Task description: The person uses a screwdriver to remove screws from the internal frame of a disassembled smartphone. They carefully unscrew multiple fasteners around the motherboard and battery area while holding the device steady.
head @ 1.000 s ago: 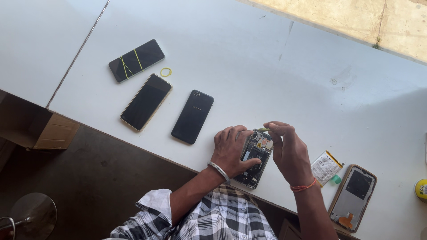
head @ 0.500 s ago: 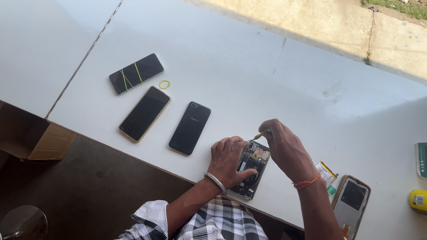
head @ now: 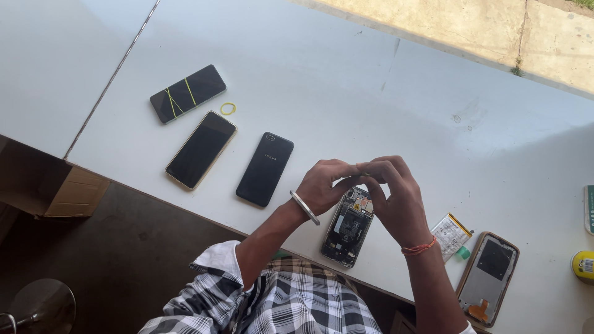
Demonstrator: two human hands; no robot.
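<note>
Left hand (head: 325, 185): raised above the table (head: 383, 105), fingers curled, tips meeting those of the right hand; a metal bangle (head: 304, 207) on the wrist.
Right hand (head: 396, 201): fingers bent and pinched against the left fingertips; whether something small sits between them cannot be told; a red thread (head: 419, 248) on the wrist.
Opened phone (head: 348, 227): flat on the table near its front edge, insides showing, just below both hands and not touched.
Battery (head: 451, 236): silver flat pack with a yellow edge, right of the right wrist.
Back cover (head: 489, 276): further right, inner side up.
Three phones: black one (head: 265, 168) left of the left hand; gold-edged one (head: 201, 149); one bound with yellow bands (head: 187, 93).
Loose band (head: 228, 109): yellow ring beside the bound phone.
</note>
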